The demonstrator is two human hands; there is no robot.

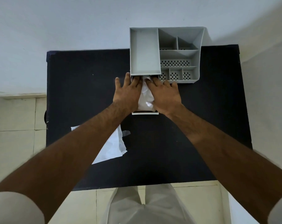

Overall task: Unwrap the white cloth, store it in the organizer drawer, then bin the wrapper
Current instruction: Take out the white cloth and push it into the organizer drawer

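Both hands, left [128,92] and right [165,97], press flat on the cloth [146,99] in the open drawer [145,112], gripping nothing. Bulging cloth may jam the drawer against the organizer [200,54] when it closes.

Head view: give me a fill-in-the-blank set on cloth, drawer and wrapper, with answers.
1. Both hands, left hand and right hand, press the white cloth into the pulled-out ____.
2. The wrapper lies on the black table, partly hidden under the ____ forearm.
3. The drawer sits in the grey organizer below its ____ compartment.

Missing words: drawer; left; largest
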